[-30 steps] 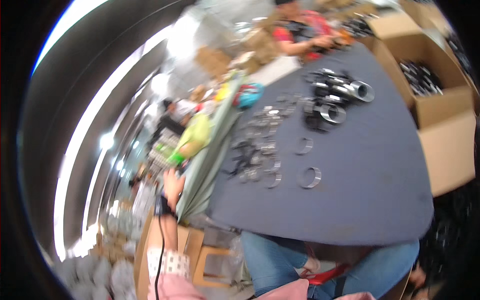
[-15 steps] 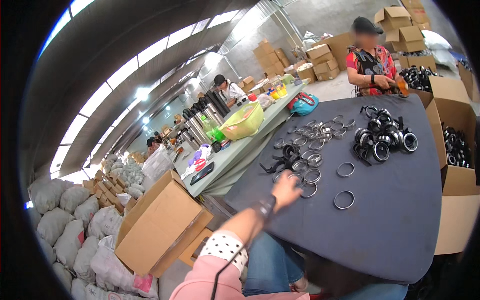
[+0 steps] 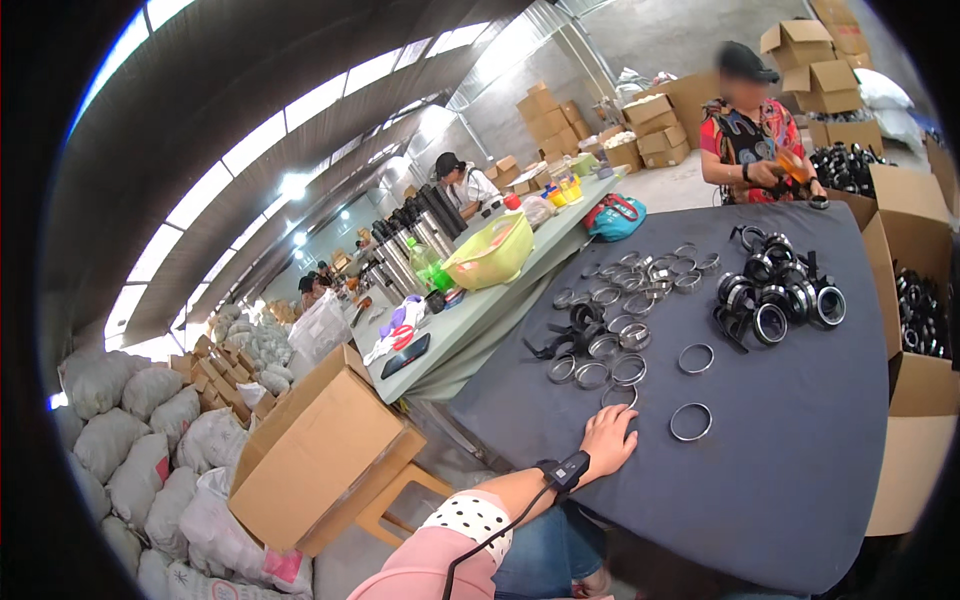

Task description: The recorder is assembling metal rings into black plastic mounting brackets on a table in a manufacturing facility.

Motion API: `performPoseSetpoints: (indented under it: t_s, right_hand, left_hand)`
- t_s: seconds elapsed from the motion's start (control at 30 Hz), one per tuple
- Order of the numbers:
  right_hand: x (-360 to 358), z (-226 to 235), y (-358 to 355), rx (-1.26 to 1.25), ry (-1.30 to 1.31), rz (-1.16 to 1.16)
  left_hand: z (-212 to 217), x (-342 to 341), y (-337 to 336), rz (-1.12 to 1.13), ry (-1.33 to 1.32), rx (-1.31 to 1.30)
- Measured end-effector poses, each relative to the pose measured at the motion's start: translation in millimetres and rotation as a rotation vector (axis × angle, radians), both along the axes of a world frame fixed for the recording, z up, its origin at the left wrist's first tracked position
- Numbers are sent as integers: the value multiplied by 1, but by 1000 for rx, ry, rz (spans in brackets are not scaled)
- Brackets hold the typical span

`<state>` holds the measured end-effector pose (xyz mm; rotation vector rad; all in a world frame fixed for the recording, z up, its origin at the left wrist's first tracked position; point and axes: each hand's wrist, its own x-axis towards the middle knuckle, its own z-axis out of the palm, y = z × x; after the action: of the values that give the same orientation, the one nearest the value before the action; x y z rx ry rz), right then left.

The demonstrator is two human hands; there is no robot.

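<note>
Flat, empty left hand [image 3: 607, 440] rests on table [image 3: 800, 480] beside metal rings [image 3: 610, 345]

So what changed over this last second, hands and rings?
The left hand came up from beside the table, reached toward the metal rings, and now lies flat on the dark table, empty, just short of the nearest ring. The head view swung too. The rings, the black-banded pile and the lone ring stayed put.
</note>
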<state>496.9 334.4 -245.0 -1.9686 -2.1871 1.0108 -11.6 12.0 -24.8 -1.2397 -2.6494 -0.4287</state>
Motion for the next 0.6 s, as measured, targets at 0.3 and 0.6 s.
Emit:
performPoseSetpoints:
  t_s: [0.3, 0.6]
  right_hand:
    - [-74, 86, 23, 88, 379, 15]
    - [-160, 206, 14, 46, 733, 76]
  left_hand:
    - [2, -3, -3, 3, -37, 70]
    - [-6, -2, -2, -41, 30, 174]
